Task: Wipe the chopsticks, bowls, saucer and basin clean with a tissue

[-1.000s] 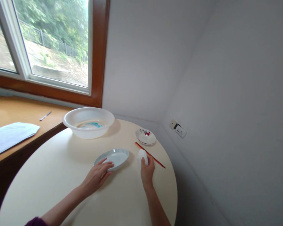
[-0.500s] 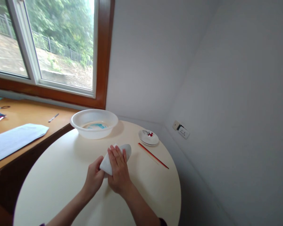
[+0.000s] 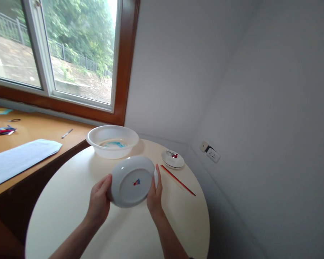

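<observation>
Both hands hold a white oval plate (image 3: 131, 181) up above the round table (image 3: 70, 201), its underside turned toward me with a small red and blue mark. My left hand (image 3: 98, 202) grips the plate's left rim. My right hand (image 3: 154, 194) grips the right rim, and a white cloth (image 3: 156, 177) shows between its fingers and the plate. Beyond the plate stands a clear plastic basin (image 3: 112, 141) with a little bluish water in it.
A small white dish (image 3: 172, 159) with a red pattern and red chopsticks (image 3: 177, 180) lie at the table's right side. A wooden sill at the left carries a white sheet (image 3: 21, 158) and a pen (image 3: 66, 133). A wall socket (image 3: 210, 151) sits low on the right wall.
The plate lay flat on the table with my left hand on it. It was lifted and turned over, and both hands now hold it with its underside facing me.
</observation>
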Available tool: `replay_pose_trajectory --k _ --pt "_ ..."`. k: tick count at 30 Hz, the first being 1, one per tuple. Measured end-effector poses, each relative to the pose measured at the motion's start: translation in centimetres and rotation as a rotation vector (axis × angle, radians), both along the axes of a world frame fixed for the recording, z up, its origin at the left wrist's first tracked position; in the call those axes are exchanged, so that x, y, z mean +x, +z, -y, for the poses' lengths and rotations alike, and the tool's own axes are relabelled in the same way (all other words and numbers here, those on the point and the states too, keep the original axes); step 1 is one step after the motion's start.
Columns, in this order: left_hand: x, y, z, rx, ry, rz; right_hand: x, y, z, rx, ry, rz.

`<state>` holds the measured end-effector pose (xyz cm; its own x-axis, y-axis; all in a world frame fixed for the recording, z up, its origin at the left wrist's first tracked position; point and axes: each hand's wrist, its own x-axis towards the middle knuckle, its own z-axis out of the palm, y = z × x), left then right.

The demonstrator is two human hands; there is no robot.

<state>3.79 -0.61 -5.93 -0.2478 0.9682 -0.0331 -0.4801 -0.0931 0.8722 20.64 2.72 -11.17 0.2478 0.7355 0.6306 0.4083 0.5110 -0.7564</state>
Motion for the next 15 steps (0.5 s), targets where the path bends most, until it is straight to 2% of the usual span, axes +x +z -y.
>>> replay_pose_trajectory --k 3,7,12,15 --pt "-0.3 0.4 0.5 -0.032 -0.088 0.041 -0.1 0.1 0.2 -0.08 0.008 -0.081" --pt "-0.2 0.7 1.3 -0.03 -0.127 0.07 0.2 1.2 0.3 -0.196 0.085 -0.073" --pt "-0.4 1.1 1.8 -0.293 -0.347 0.288 0.6 1.5 0.3 -0.352 0.124 -0.006" --pt "-0.6 1.0 1.9 -0.379 -0.425 0.392 0.4 1.8 0.3 -0.431 0.143 0.141"
